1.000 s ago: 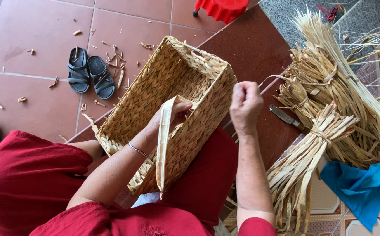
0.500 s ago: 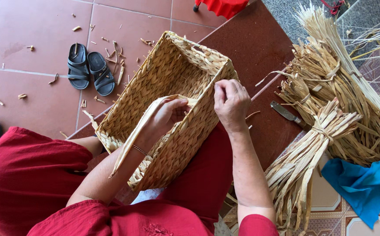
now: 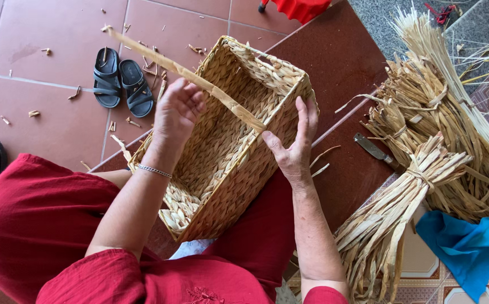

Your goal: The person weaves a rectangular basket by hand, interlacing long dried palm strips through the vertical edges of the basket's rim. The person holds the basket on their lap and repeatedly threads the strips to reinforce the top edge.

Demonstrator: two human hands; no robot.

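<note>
— Both hands are on it? Where is the basket?

— Your rectangular woven straw basket (image 3: 227, 146) rests tilted on your lap. Your left hand (image 3: 176, 112) curls loosely around the long flat straw strip (image 3: 182, 72); your right hand (image 3: 295, 143), fingers spread, presses the basket's rim.

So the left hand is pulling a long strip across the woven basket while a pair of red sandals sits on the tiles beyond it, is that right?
Not quite: the sandals are black, not red, as the head view shows. The left hand does pull the strip across the woven basket.
</note>
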